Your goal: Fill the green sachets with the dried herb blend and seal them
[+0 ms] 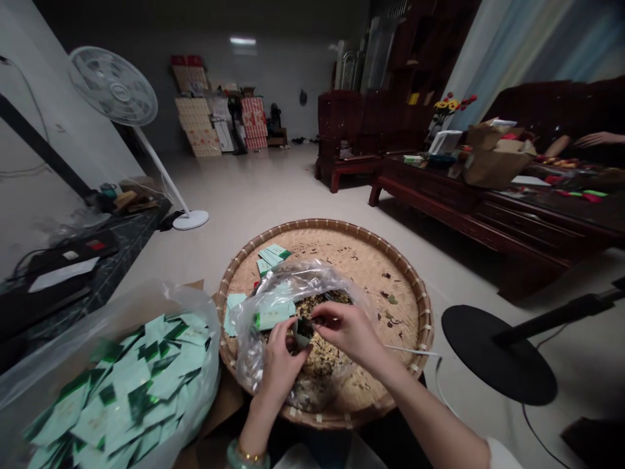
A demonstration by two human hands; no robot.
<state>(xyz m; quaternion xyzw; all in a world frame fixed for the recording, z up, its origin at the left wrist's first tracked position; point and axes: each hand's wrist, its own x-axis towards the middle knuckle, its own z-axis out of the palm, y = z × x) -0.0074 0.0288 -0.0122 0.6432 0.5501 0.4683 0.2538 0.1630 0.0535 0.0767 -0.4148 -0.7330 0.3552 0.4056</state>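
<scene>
My left hand (279, 358) is curled around a small pale green packet (303, 339), holding it upright with its dark mouth upward. At that mouth, the fingers of my right hand (347, 331) are pinched together; what they hold, if anything, is too small to make out. Both hands are over an open clear plastic bag (251, 358) of loose dried yellow and dark bits (319, 357). More pale green packets (274, 318) lie in the bag's left side. The bag rests in a round woven bamboo tray (424, 312), where a stack of packets (273, 255) lies at the back left.
A large plastic bag (195, 303) full of green packets (131, 384) stands at the left. A white fan (190, 219) is beyond it. To the right are a black round base (498, 355) and a dark wooden table (454, 212). A person's hand (600, 139) shows behind the table.
</scene>
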